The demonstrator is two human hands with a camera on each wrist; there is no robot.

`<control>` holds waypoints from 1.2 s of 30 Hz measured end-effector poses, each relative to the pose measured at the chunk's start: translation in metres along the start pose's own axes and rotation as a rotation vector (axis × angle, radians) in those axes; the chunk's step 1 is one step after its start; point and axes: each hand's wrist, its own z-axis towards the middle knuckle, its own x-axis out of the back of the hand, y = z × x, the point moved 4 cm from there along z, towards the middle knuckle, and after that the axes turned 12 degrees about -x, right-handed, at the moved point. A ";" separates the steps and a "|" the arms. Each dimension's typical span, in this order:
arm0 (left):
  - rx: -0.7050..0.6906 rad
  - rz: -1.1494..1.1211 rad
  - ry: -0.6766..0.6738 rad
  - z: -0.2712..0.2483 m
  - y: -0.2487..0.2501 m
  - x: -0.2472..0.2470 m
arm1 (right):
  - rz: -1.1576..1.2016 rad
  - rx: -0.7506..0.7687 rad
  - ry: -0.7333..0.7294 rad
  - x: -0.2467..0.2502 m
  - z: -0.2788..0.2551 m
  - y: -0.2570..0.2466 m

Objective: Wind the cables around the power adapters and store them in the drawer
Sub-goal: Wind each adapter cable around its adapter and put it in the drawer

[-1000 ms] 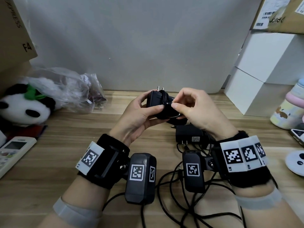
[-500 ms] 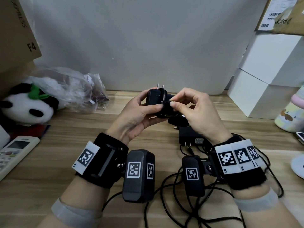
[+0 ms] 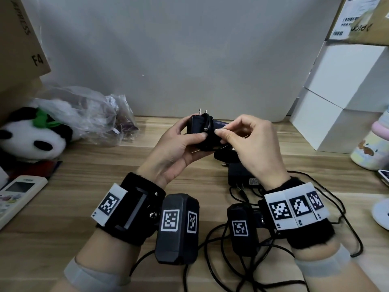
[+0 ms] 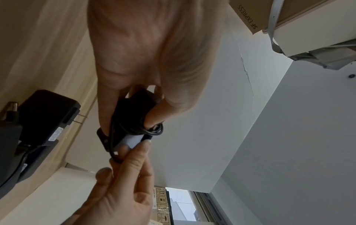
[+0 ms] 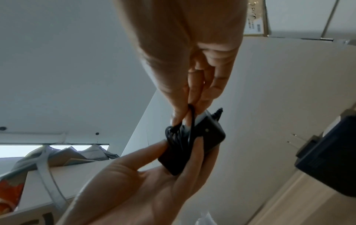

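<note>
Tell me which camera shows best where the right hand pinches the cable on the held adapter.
The right wrist view: the right hand pinches a loop of cable just above the wound adapter, seen side-on. The left wrist view shows the fingertips at the coils, partly hidden. The head view shows the pinch from above, the loop hidden by fingers.

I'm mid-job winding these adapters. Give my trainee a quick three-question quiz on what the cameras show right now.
1. True or false: the black power adapter with two metal prongs is lying on the wooden desk.
2. Which hand pinches the thin black cable?
A. left hand
B. right hand
3. Fill in: a second black power adapter lies on the desk below the ____ hand.

Key:
1. False: the left hand grips it above the desk.
2. B
3. right
</note>
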 end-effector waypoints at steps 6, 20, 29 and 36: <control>0.012 0.049 -0.028 -0.002 0.001 0.001 | -0.010 -0.044 -0.203 -0.002 0.000 -0.001; 0.019 0.015 -0.014 -0.001 0.001 0.002 | -0.257 0.118 -0.025 -0.006 -0.007 -0.013; 0.072 0.060 -0.043 -0.005 -0.009 -0.005 | -0.079 -0.239 -0.254 0.010 0.002 0.001; 0.056 0.033 -0.029 -0.006 -0.011 -0.009 | -0.237 -0.127 -0.187 0.016 0.001 -0.006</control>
